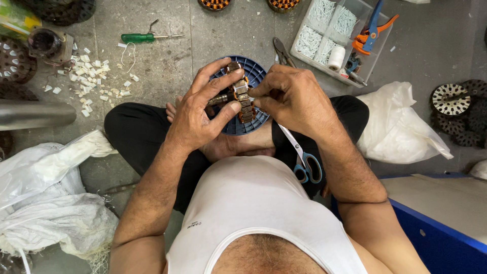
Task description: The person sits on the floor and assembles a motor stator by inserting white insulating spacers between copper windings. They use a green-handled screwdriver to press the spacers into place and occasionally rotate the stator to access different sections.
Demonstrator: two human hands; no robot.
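Head view: both hands [203,114] [289,96] grip a stator [242,96]; upper-right tray [373,56] holds white slips [309,41], thread spool [336,58], orange-blue cutters [370,33].

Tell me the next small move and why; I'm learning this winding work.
Probably press the fingertips further into the stator slot. The left hand already grips it steady above the blue disc, and the right hand pinches at its edge.
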